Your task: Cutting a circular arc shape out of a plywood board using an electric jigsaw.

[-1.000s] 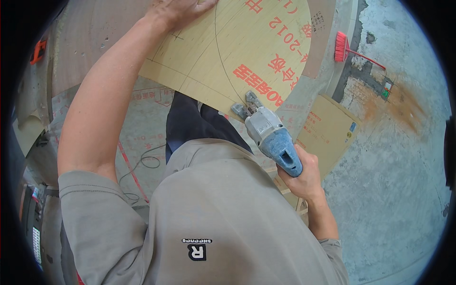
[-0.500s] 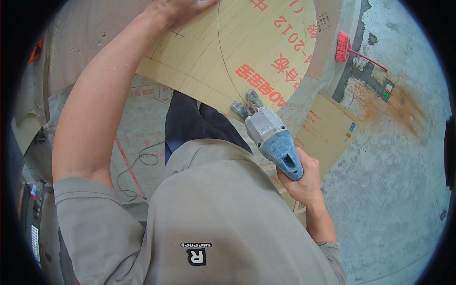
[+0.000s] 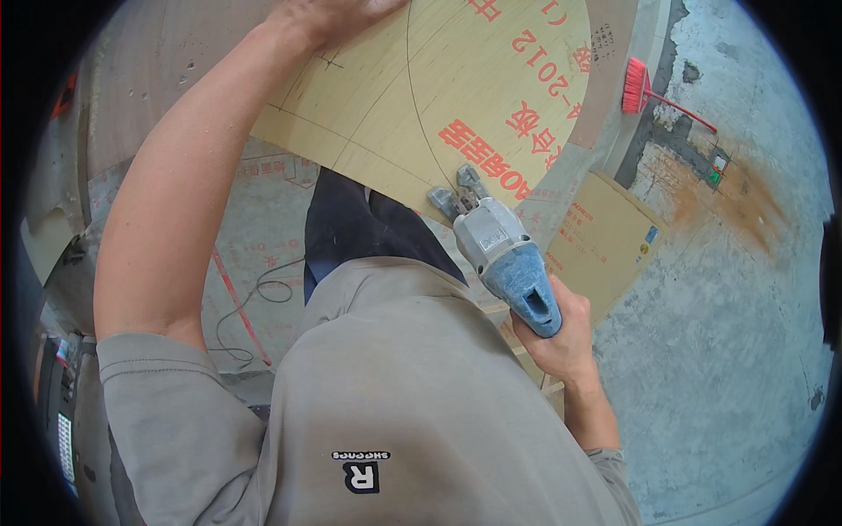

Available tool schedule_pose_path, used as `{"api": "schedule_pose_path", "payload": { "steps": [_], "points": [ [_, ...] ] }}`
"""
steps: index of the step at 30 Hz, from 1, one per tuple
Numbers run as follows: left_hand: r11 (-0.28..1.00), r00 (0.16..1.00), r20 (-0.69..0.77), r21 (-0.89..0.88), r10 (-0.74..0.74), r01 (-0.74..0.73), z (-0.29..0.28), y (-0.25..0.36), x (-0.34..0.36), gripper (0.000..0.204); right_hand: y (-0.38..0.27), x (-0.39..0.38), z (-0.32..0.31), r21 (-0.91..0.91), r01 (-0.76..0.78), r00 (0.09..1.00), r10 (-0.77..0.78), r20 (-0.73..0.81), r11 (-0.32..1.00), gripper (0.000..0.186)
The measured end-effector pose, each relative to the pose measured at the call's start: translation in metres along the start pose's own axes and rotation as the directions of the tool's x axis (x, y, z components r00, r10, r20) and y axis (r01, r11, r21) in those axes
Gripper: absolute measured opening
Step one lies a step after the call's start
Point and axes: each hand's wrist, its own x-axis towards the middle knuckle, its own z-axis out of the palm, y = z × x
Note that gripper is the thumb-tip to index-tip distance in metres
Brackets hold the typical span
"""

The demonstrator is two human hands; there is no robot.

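My right hand (image 3: 566, 344) is wrapped around the handle of a blue-and-grey metal-bodied power jigsaw (image 3: 511, 261); its forked grey shoe sits on the near edge of a pale yellow plywood board (image 3: 373, 123) with red print, my landmark. My left hand (image 3: 338, 19) is well apart from the right, laid on the board's far left part; fingers run out of view, can't tell how they're set. Board lies on a brown wooden worktop (image 3: 167, 79), near edge jutting out toward me.

Done: thin dark curved line (image 3: 412, 88) and straight layout lines drawn on the board; its right edge is already rounded. Jigsaw is where the curved line nears the board's near edge, so I judge the cut barely started, if at all; shoe hides that spot. Left: the rest of the curve, no slot visible along it. Red-bristled broom (image 3: 635, 86) sits right of the board.
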Motion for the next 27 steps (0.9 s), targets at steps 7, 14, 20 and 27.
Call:
{"api": "schedule_pose_path", "payload": {
  "steps": [7,14,20,27],
  "points": [
    [1.0,1.0,0.003,-0.018,-0.013,0.013,0.0017,-0.0018,-0.0004,0.077,-0.0023,0.0011,0.0001,0.006,-0.014,1.0,0.014,0.006,1.0,0.022],
    [1.0,1.0,-0.011,-0.024,-0.008,0.008,0.003,-0.0018,0.0003,0.076,-0.0064,0.0016,0.0016,0.027,-0.017,1.0,0.018,-0.018,0.999,0.021],
    [0.999,1.0,0.01,-0.036,-0.017,0.017,-0.0025,-0.0001,-0.0018,0.077,-0.0051,0.0015,0.0018,0.031,-0.017,1.0,0.017,-0.008,0.999,0.021],
    [1.0,1.0,0.013,-0.026,-0.014,0.014,-0.0014,-0.0004,-0.0005,0.077,-0.0073,0.0023,0.0027,0.021,-0.018,1.0,0.018,-0.016,1.0,0.02]
  ]
}}
